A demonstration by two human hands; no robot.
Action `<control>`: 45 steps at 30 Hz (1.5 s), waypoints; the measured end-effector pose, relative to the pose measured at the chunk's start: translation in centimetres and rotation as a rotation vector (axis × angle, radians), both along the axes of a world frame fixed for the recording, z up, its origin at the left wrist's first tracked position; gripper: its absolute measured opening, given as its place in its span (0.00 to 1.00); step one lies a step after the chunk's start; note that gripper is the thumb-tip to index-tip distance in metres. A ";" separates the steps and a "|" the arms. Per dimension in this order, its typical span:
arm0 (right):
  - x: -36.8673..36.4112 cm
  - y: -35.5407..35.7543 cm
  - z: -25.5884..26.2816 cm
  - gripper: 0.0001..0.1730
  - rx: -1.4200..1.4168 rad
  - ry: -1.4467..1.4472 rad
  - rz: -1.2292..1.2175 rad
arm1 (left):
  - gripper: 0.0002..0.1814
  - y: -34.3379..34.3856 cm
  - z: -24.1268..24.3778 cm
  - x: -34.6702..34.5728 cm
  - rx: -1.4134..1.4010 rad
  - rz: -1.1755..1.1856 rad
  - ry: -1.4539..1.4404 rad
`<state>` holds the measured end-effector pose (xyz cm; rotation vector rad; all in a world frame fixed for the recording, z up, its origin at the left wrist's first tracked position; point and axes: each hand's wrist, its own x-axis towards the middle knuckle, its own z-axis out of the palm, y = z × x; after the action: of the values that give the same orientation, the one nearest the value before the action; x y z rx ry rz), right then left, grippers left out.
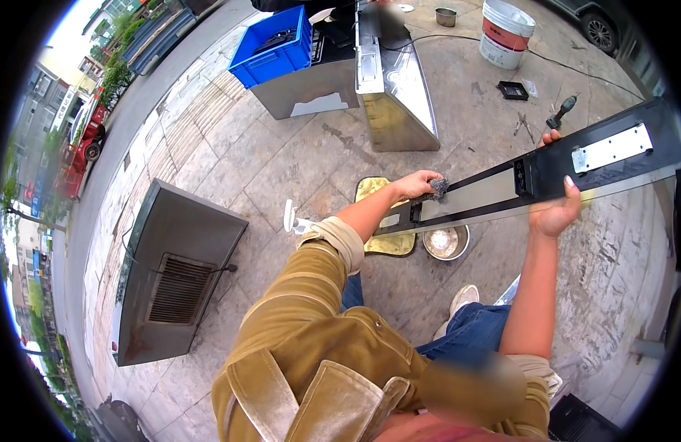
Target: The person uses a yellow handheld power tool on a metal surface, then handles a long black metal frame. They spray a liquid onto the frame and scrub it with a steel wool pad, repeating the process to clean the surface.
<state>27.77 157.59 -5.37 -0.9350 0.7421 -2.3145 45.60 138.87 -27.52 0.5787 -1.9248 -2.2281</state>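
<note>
My left hand (416,185) grips a grey wad of steel wool (441,189), which touches a long metal panel (484,188) with black edges. My right hand (556,207) holds the wider end of the panel from below, thumb on the near edge and fingertips showing past the far edge. A white plate (614,148) is set into that black end. The narrow end slants down over a yellow cloth (373,188) on the ground; whether it rests on it I cannot tell. Beside the cloth sits a round metal bowl (445,243).
At left stands a grey metal housing (180,276) with a slatted grille. Ahead are a stainless hood body (398,124) and a blue crate (274,50). A white bucket (506,36), cordless drill (562,112), pliers (522,127) and black tray (513,90) lie right. A cable (583,68) crosses the paving.
</note>
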 end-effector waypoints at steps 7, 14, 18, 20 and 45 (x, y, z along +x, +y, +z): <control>0.1 -0.1 0.4 0.40 0.041 0.014 -0.045 | 0.13 2.7 9.4 -7.5 -0.018 -0.034 0.236; 0.3 -0.2 0.3 0.40 0.027 0.006 -0.042 | 0.16 0.0 -1.2 -0.6 -0.005 0.067 0.041; 0.5 -0.3 0.5 0.41 0.040 0.022 -0.068 | 0.16 2.6 8.2 -6.1 -0.003 0.036 0.128; 1.0 -0.2 0.6 0.41 0.050 0.029 -0.063 | 0.15 2.6 7.4 -6.0 0.044 0.026 0.223; 0.2 -0.6 0.1 0.40 0.059 0.001 -0.068 | 0.17 1.4 5.6 -5.8 0.017 -0.019 0.199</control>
<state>28.01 156.99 -5.26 -0.8976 0.8505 -2.3373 39.75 140.31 -21.92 0.3274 -1.8218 -2.2208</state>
